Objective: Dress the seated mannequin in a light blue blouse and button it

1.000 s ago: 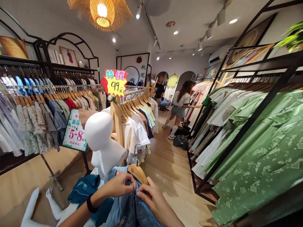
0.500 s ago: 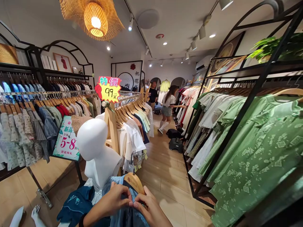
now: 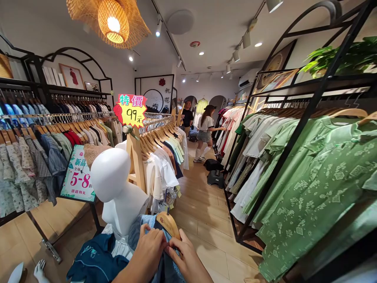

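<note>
Low in the middle of the head view, a blue denim garment (image 3: 141, 226) hangs on a wooden hanger (image 3: 167, 225) with a metal hook. My left hand (image 3: 151, 245) pinches the garment's front edge just below the hanger. Close against it, my right hand (image 3: 183, 251) grips the same edge, its thumb and fingers pressed together near the hanger's right end. What lies between the fingertips is hidden. Behind the garment stands a white mannequin torso (image 3: 122, 206). A dark teal garment (image 3: 96, 257) lies beside the mannequin, left of my hands.
Green dresses (image 3: 318, 188) hang on a black rack at right. A rail of light shirts (image 3: 161, 165) stands ahead, with a yellow price sign (image 3: 129, 112). A discount board (image 3: 78, 175) is at left. Two people stand farther back, one a person in shorts (image 3: 204, 129). A black stool (image 3: 215, 179) sits on the floor.
The view has shifted slightly to the right. Both hands stay on the denim garment, with the left hand's fingers now bunched nearer the right hand. The person in shorts has turned and shifted their legs.
</note>
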The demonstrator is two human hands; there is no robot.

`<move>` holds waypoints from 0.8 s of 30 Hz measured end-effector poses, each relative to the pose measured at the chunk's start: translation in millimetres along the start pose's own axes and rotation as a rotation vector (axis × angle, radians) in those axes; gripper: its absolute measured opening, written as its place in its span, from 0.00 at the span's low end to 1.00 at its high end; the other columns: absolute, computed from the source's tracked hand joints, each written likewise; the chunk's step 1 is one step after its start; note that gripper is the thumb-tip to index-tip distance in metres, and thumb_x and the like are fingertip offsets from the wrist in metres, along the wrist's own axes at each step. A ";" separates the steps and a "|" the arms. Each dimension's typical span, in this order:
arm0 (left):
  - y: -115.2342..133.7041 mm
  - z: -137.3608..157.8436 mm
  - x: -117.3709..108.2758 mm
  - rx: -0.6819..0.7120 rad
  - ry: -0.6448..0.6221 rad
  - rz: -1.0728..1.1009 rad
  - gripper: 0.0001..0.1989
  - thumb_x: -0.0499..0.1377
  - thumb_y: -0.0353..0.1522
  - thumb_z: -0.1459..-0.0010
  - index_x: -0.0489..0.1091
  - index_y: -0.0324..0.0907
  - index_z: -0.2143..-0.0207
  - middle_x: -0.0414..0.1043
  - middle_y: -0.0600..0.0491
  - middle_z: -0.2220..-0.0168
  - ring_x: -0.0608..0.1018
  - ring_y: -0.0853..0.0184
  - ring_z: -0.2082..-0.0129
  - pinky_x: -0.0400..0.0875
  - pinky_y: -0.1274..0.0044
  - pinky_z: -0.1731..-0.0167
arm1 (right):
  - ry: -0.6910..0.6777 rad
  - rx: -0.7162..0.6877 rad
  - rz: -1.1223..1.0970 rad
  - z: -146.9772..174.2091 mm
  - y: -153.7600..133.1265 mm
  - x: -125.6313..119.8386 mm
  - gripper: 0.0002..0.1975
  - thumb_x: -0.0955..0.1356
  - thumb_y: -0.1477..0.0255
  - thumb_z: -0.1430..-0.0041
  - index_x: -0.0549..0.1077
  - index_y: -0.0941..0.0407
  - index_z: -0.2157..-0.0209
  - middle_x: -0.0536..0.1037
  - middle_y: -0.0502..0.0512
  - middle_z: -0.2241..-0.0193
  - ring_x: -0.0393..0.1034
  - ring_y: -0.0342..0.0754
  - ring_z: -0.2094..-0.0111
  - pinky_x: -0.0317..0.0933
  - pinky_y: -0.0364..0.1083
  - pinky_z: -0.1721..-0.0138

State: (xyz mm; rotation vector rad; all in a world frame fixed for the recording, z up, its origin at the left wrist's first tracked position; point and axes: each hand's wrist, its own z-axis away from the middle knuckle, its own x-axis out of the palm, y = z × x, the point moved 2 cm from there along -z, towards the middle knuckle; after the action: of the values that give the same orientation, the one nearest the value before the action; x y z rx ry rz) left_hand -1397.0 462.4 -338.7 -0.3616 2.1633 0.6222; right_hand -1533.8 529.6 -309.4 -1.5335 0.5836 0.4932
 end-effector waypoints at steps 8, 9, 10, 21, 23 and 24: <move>12.6 12.9 13.9 0.228 0.382 -0.149 0.15 0.41 0.23 0.34 0.63 0.43 0.68 0.68 0.57 0.76 0.70 0.68 0.74 0.63 0.70 0.59 | 0.009 0.040 -0.025 3.1 0.7 -5.6 0.18 0.60 0.59 0.38 0.72 0.56 0.71 0.66 0.56 0.64 0.65 0.52 0.60 0.61 0.50 0.53; 13.2 13.0 12.7 0.245 0.378 -0.122 0.14 0.41 0.24 0.34 0.63 0.43 0.68 0.68 0.57 0.76 0.70 0.69 0.75 0.63 0.69 0.59 | 0.009 0.028 -0.030 2.9 1.1 -6.6 0.18 0.60 0.59 0.38 0.72 0.56 0.71 0.66 0.55 0.64 0.65 0.51 0.61 0.61 0.50 0.54; 13.0 13.1 11.5 0.250 0.363 -0.090 0.14 0.42 0.24 0.34 0.63 0.43 0.67 0.69 0.57 0.76 0.70 0.69 0.75 0.63 0.69 0.59 | 0.010 0.017 -0.035 2.7 1.6 -7.8 0.18 0.60 0.59 0.38 0.72 0.56 0.71 0.66 0.55 0.65 0.65 0.51 0.61 0.61 0.49 0.55; -31.6 0.1 -10.1 -0.160 0.209 -0.003 0.23 0.57 0.41 0.40 0.60 0.39 0.47 0.71 0.47 0.59 0.74 0.60 0.63 0.68 0.68 0.61 | -0.024 0.028 0.036 8.9 -4.0 -24.4 0.22 0.61 0.51 0.40 0.77 0.53 0.64 0.68 0.58 0.62 0.66 0.56 0.54 0.60 0.54 0.48; -36.0 -7.2 -10.1 -0.227 0.199 -0.073 0.30 0.59 0.39 0.42 0.56 0.39 0.41 0.70 0.45 0.56 0.73 0.57 0.58 0.68 0.66 0.59 | -0.035 0.009 0.055 6.9 -5.7 -23.1 0.22 0.62 0.51 0.40 0.77 0.52 0.65 0.68 0.58 0.63 0.67 0.55 0.55 0.61 0.53 0.50; -37.6 -10.4 -9.7 -0.268 0.183 -0.104 0.29 0.58 0.36 0.42 0.56 0.39 0.40 0.69 0.46 0.57 0.72 0.58 0.58 0.67 0.66 0.58 | -0.038 -0.003 0.064 5.7 -6.4 -22.1 0.21 0.62 0.51 0.40 0.77 0.52 0.65 0.68 0.57 0.63 0.67 0.55 0.55 0.62 0.52 0.51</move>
State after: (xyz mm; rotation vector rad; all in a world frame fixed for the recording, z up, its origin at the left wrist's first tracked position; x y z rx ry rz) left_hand -1380.7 425.8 -337.1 -0.6939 2.2194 0.8511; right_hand -1546.5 536.8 -290.8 -1.5089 0.6036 0.5710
